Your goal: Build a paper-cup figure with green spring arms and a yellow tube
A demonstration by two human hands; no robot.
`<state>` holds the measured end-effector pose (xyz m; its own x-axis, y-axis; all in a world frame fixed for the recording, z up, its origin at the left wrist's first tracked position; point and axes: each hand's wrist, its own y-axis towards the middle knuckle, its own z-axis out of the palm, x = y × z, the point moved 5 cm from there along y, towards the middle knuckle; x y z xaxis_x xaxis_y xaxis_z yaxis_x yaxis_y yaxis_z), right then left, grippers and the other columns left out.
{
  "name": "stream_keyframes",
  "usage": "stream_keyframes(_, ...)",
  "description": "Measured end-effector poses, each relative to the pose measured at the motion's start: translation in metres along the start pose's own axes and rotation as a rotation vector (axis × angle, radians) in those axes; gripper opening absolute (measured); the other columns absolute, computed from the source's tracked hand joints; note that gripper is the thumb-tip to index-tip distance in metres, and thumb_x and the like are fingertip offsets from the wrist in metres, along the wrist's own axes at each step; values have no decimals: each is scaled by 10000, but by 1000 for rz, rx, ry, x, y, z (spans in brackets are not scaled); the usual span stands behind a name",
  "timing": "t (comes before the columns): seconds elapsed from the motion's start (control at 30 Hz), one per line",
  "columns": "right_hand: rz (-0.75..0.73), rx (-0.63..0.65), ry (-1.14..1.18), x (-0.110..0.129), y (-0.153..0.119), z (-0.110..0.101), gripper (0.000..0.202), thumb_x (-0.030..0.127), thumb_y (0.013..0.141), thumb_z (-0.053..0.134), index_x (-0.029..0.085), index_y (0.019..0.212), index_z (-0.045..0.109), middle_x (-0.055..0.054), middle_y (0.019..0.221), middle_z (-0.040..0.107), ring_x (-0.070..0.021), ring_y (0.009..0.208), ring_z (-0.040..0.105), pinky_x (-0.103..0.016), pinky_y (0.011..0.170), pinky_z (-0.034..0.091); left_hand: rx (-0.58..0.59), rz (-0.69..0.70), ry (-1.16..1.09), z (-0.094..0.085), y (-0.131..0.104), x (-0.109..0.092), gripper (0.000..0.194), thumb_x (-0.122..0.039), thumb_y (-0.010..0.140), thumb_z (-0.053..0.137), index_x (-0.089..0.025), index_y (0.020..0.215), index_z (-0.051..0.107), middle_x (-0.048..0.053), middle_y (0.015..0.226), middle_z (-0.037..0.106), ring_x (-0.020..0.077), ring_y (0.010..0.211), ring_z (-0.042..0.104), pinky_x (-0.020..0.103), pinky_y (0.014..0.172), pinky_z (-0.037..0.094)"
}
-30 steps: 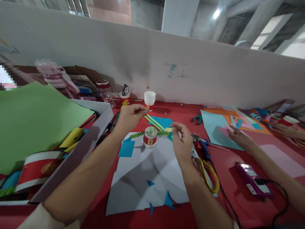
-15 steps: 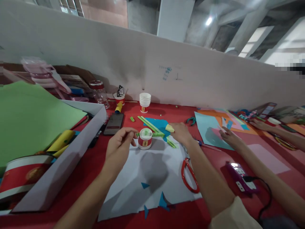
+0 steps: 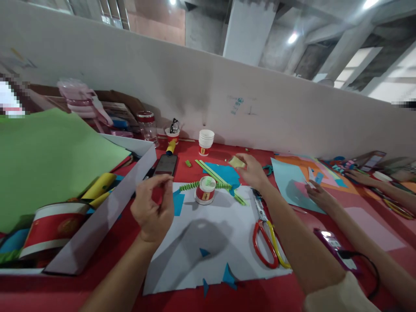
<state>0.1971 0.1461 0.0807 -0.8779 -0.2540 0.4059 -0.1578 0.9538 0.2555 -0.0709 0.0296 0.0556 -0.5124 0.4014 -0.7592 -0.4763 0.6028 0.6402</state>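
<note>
A red and white paper cup [image 3: 205, 190] stands upside down on the white sheet [image 3: 195, 234], with green pleated strips [image 3: 188, 186] reaching out from both sides. Left of it is my left hand [image 3: 154, 208], raised, thumb and fingertips pressed together; anything between them is too small to make out. My right hand [image 3: 251, 171] pinches a pale yellow piece [image 3: 237, 162] above the red table, beyond the cup. Flat green strips [image 3: 212, 172] lie over blue paper [image 3: 227, 174] behind the cup. A blue piece [image 3: 178, 203] lies near my left hand.
Red and yellow scissors [image 3: 264, 238] lie at the right of the sheet. A white box [image 3: 107, 216] of craft items stands left. Stacked cups [image 3: 206, 142], a phone [image 3: 165, 165] and a bottle [image 3: 147, 128] are behind. Another person's hand [image 3: 321, 197] is at the right.
My left hand has drawn back from the green strip, toward me and to the left. My right hand has lifted the pale yellow piece up from near the blue paper. The view has shifted slightly.
</note>
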Motion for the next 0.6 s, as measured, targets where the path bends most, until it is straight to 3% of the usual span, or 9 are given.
stream_keyframes(0.1,-160,52,191,39,-8,-6,434,170,868,568,232,1298,550,-55,1291,650,-179,1151,618,-323,942,497,-148,-68,-66,-12,12,13,147,-304,875,614,-227,1000,608,36,974,652,210,916,629,378,869,491)
stream_keyframes(0.23,-282,76,405,70,-21,2,361,161,846,572,210,1202,607,-70,1205,687,-201,1092,637,-369,926,497,-170,-325,-268,-9,22,46,133,-315,871,596,-257,990,584,-3,987,641,199,927,609,360,825,483)
stream_keyframes(0.4,-254,110,320,72,-25,15,329,163,856,569,195,1176,636,-92,1206,684,-234,1125,614,-422,973,460,-300,-430,-456,-2,23,62,126,-245,778,656,-216,875,582,-6,828,598,141,730,581,292,671,475)
stream_keyframes(0.6,-266,151,286,70,-24,15,387,173,831,629,221,1214,634,-92,1248,667,-253,1186,587,-440,1023,424,-299,-464,-491,-1,24,57,94,-235,788,654,-217,846,583,20,817,592,138,674,543,276,611,467)
